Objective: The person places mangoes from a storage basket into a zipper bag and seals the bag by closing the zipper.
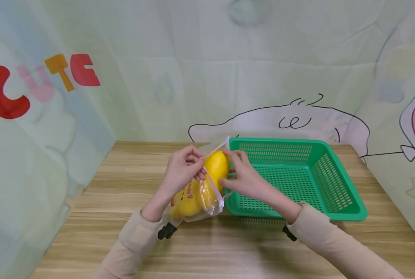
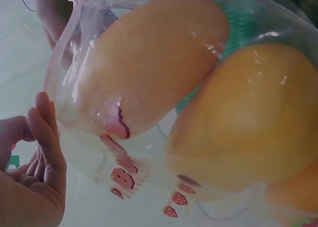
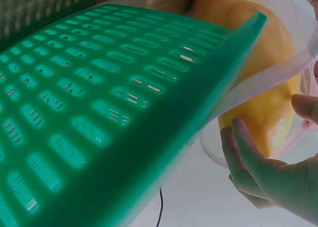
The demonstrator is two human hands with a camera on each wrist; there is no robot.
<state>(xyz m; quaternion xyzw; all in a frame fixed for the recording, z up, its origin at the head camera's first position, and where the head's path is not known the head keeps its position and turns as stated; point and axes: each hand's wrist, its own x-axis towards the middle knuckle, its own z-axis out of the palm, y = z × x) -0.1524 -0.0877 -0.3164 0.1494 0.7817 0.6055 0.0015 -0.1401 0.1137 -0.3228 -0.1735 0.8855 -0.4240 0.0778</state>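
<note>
A clear zip bag [image 1: 211, 210] with a pink-edged mouth and red strawberry prints holds several yellow mangoes. My left hand [image 1: 182, 168] pinches the bag's pink edge, thumb against fingers. At the mouth, one mango [image 1: 217, 164] pokes partly out, and my right hand [image 1: 243, 176] grips it with curled fingers and thumb. In the right wrist view the fingertips [image 3: 240, 130] press on that mango [image 3: 263, 108] beside the pink strip. The left wrist view shows another mango [image 2: 248, 117] through the plastic. A white zip slider [image 1: 221, 203] hangs at the mouth's near end.
A green slotted plastic basket [image 1: 359, 205] stands right of the bag on the wooden table [image 1: 116, 186], its rim close beside the right hand. Behind the table hangs a printed cloth [image 1: 158, 77] with cartoon shapes and coloured letters.
</note>
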